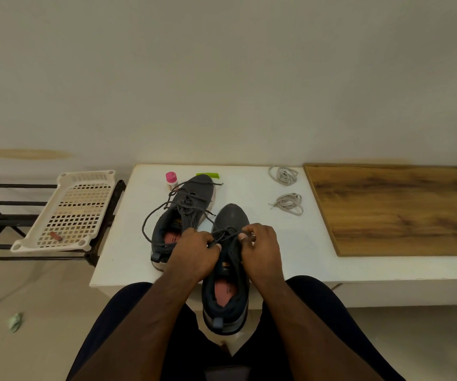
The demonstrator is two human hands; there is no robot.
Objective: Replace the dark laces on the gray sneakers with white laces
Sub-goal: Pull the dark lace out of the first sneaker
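Two gray sneakers lie on a white table [276, 243]. The near sneaker [228, 292] hangs its heel over the front edge, toe pointing away. My left hand [194, 251] and my right hand [260, 246] are over its tongue, each pinching a strand of its dark lace [226, 235]. The far sneaker [186, 213] lies to the left, its dark lace [150, 218] loosened and looping out over the table. Two bundles of white laces [283, 174] [289, 204] lie on the table's right part.
A pink-capped bottle [171, 180] and a green object [208, 175] stand behind the far sneaker. A wooden board [400, 210] covers the table's right side. A white plastic tray [70, 210] rests on a black metal rack [2, 215] at left. My knees sit under the table's front edge.
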